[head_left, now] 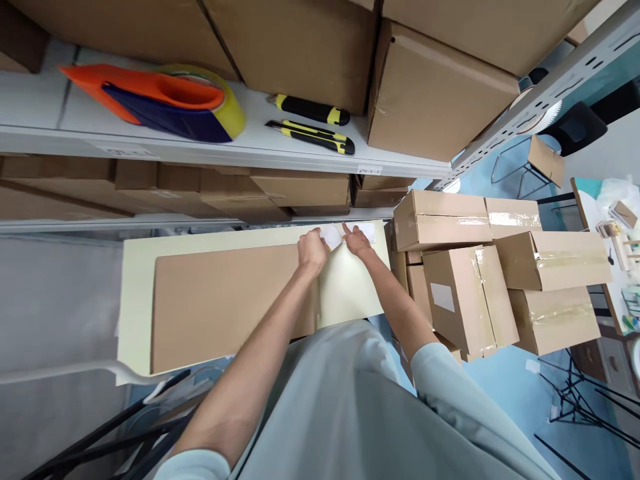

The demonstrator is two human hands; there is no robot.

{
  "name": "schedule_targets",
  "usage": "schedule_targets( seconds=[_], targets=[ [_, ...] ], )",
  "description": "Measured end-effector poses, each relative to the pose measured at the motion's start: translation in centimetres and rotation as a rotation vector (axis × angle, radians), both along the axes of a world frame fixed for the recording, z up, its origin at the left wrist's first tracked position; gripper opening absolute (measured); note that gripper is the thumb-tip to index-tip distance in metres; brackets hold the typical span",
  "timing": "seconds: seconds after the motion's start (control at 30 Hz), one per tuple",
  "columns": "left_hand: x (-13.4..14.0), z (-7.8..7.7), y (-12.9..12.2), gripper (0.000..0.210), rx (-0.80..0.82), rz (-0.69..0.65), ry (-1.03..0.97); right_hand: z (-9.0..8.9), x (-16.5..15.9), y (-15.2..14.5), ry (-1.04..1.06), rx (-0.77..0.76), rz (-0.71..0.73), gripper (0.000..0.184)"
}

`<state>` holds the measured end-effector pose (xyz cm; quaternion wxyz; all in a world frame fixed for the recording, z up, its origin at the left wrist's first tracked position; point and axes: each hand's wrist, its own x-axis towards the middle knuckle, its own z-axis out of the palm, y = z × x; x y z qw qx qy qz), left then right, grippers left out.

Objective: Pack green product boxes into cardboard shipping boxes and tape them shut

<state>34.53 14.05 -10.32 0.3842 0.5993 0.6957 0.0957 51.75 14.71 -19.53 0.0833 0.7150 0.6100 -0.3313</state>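
My left hand [313,249] is closed, its fingers pinching the edge of a small white paper label [331,236]. Just to the right, my right hand [358,241] rests with fingers apart, fingertips at the label's other side. Another white label [368,232] lies partly behind the right hand. Both hands are above a large cream sheet of board [350,287]. A flat brown cardboard piece [225,307] lies on the sheet, under my left forearm.
A shelf [30,107] ahead holds cardboard boxes [440,87], an orange and blue tape dispenser [155,100] and two utility knives [313,123]. Taped boxes [470,300] are stacked to the right. A white curved bar [75,370] and black metal legs [125,427] are at lower left.
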Motion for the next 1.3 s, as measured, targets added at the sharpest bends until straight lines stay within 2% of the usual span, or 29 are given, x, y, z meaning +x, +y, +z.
schedule_targets(
  seconds=[0.2, 0.33, 0.4, 0.47, 0.53, 0.6, 0.63, 0.7, 0.8, 0.9, 1.1, 1.3],
  targets=[
    [-2.7, 3.4, -2.4, 0.052, 0.039, 0.072, -0.13, 1.8, -0.3, -0.4, 0.066, 0.028, -0.065, 0.068],
    [-7.1, 5.8, -6.0, 0.054, 0.066, 0.149, -0.274, 4.0, -0.6, -0.7, 0.144, 0.083, -0.167, 0.064],
    [-10.0, 6.3, -8.4, 0.062, 0.058, 0.243, -0.466, 5.3, -1.0, -1.6, 0.198, 0.143, -0.214, 0.058],
    [-12.9, 6.6, -10.7, 0.082, 0.042, 0.377, -0.677, 6.9, -1.9, -3.2, 0.267, 0.209, -0.24, 0.053],
    [-15.4, 6.8, -12.8, 0.096, 0.026, 0.505, -0.808, 8.7, -3.3, -5.6, 0.352, 0.252, -0.244, 0.062],
    [-17.6, 7.2, -14.5, 0.098, 0.007, 0.603, -0.865, 10.9, -5.2, -8.5, 0.522, 0.264, -0.269, 0.078],
    [-18.5, 7.4, -15.2, 0.097, -0.004, 0.638, -0.885, 12.0, -6.3, -9.9, 0.703, 0.259, -0.323, 0.08],
    [-20.0, 7.9, -16.3, 0.095, -0.024, 0.681, -0.917, 14.3, -8.8, -12.4, 0.95, 0.227, -0.382, 0.07],
    [-21.8, 8.5, -17.2, 0.093, -0.05, 0.696, -0.955, 17.1, -12.7, -14.5, 1.013, 0.201, -0.432, 0.052],
    [-23.8, 8.9, -17.4, 0.092, -0.067, 0.71, -0.992, 18.9, -16.1, -15.0, 0.99, 0.227, -0.495, 0.048],
    [-29.2, 9.4, -16.8, 0.083, -0.107, 0.762, -1.109, 21.4, -21.9, -15.3, 0.962, 0.3, -0.47, 0.046],
    [-35.1, 10.0, -16.6, 0.072, -0.098, 0.679, -1.124, 22.7, -27.1, -15.9, 0.963, 0.34, -0.505, 0.045]
  ],
)
